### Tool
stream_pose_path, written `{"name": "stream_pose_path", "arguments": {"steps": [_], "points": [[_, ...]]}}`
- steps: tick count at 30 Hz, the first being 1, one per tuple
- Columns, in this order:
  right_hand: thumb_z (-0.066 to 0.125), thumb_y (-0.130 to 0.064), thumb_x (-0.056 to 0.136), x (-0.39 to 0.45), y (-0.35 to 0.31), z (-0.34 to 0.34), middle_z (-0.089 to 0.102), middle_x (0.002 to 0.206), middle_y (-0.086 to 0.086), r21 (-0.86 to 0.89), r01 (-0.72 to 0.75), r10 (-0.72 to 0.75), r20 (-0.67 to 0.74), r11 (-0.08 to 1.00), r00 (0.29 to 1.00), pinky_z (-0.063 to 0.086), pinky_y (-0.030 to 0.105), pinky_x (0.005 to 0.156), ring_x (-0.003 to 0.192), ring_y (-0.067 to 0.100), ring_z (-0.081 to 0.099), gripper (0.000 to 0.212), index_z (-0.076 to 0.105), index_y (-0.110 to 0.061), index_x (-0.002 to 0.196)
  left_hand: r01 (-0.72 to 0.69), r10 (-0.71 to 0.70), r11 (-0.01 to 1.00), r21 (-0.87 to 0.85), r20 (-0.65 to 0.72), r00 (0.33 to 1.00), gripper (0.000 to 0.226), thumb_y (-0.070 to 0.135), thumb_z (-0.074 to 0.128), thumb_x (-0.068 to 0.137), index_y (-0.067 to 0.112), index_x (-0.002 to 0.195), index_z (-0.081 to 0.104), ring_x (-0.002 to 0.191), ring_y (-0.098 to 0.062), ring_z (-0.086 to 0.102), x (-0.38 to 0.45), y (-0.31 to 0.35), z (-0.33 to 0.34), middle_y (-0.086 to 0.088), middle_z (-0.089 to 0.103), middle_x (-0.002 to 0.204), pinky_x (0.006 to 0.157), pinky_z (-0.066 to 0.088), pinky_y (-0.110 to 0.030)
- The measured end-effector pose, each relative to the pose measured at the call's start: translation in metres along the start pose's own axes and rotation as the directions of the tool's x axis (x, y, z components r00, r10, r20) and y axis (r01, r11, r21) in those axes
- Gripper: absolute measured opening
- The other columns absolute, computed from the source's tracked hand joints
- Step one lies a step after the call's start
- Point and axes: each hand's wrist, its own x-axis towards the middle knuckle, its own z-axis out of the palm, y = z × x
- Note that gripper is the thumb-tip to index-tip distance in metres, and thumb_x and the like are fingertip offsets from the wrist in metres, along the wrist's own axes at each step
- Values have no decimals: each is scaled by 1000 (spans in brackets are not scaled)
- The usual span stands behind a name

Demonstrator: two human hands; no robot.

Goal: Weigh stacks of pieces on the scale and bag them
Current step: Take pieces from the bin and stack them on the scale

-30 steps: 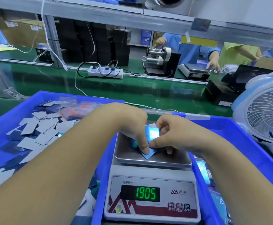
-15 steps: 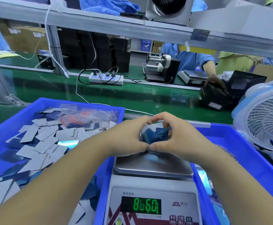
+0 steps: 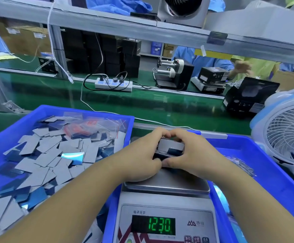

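A stack of flat grey and blue pieces (image 3: 171, 147) is squared between both hands over the steel pan of the scale (image 3: 167, 185). My left hand (image 3: 141, 155) grips its left side, and my right hand (image 3: 191, 153) grips its right side, fingertips meeting above the stack. The heel of my left hand touches the pan. The green display (image 3: 153, 226) reads 1230. Many loose grey and blue pieces (image 3: 43, 155) and clear zip bags (image 3: 93, 127) lie in the blue bin (image 3: 1, 142) on the left.
A second blue bin (image 3: 272, 172) sits to the right of the scale with clear bags in it. A white desk fan (image 3: 288, 137) stands at far right. Beyond lie a green conveyor belt (image 3: 142, 102), a power strip (image 3: 113, 84), and other people working.
Both hands have gathered the fanned pieces into a squared stack and lifted it above the pan. The display went from 1905 to 866.01 to 1230.
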Motion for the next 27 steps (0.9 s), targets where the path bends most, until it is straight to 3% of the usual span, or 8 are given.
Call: {"name": "stream_pose_path", "arguments": {"steps": [6, 9, 11, 13, 18, 22, 24, 27], "points": [[86, -35, 64, 1, -2, 0, 62, 88, -32, -18, 39, -41, -113, 999, 993, 41, 8, 64, 82, -8, 58, 45, 55, -51, 91, 7, -7, 1000, 4, -74, 997, 48, 10, 47, 92, 45, 122, 36, 102, -19, 61, 1, 5, 3, 6, 64, 115, 91, 50, -45], [88, -36, 62, 0, -3, -2, 60, 90, -37, 26, 34, -31, -118, 999, 993, 43, 7, 64, 81, -11, 58, 47, 56, -52, 94, 12, -15, 1000, -20, -115, 993, 50, 12, 49, 91, 49, 122, 35, 83, -3, 59, 2, 3, 0, 14, 64, 103, 79, 51, -37], [87, -42, 62, 0, -3, 1, 61, 93, -35, -5, -5, 5, -41, 1000, 999, 43, 6, 67, 88, -15, 55, 53, 57, -51, 104, 45, -45, 999, -1, -77, 996, 51, 14, 51, 90, 50, 122, 33, 88, 3, 58, 1, 0, -1, 18, 64, 106, 81, 49, -32], [85, -44, 64, 0, -2, 3, 62, 93, -31, -35, -28, 27, -10, 999, 1000, 42, 7, 65, 88, -14, 55, 51, 56, -50, 105, 68, -67, 997, 30, -50, 997, 52, 17, 53, 91, 50, 124, 31, 102, -4, 59, 1, -1, 1, 16, 63, 116, 92, 49, -34], [84, -44, 67, -2, -3, -8, 64, 90, -22, 27, -13, 14, -30, 1000, 999, 41, 8, 61, 65, -8, 55, 35, 58, -49, 89, 47, -44, 998, 37, -82, 996, 46, 21, 57, 96, 48, 127, 37, 108, -11, 59, 2, -4, 0, 14, 65, 119, 96, 48, -39], [80, -25, 79, -2, -1, -16, 65, 71, -17, 141, 45, -24, -146, 989, 989, 37, 11, 52, 51, 1, 44, 14, 70, -35, 82, 46, -38, 997, 65, -113, 993, 40, 22, 61, 95, 43, 125, 46, 101, -7, 58, 4, -10, 1, 13, 65, 114, 88, 47, -31], [76, -16, 83, -1, 0, -19, 63, 62, -13, 146, 67, -45, -149, 987, 988, 37, 14, 50, 49, 2, 44, 17, 71, -31, 77, 38, -30, 997, 64, -121, 992, 37, 23, 61, 94, 44, 121, 49, 92, 1, 55, 4, -11, 1, 16, 64, 107, 77, 44, -22], [73, -9, 87, 0, 2, -22, 63, 60, -9, 188, 45, -20, -135, 981, 991, 44, 19, 50, 48, 8, 53, 21, 71, -29, 79, 29, -22, 998, 58, -124, 992, 34, 23, 62, 94, 44, 117, 49, 91, 1, 55, 4, -11, 2, 17, 64, 104, 77, 45, -20]]}}
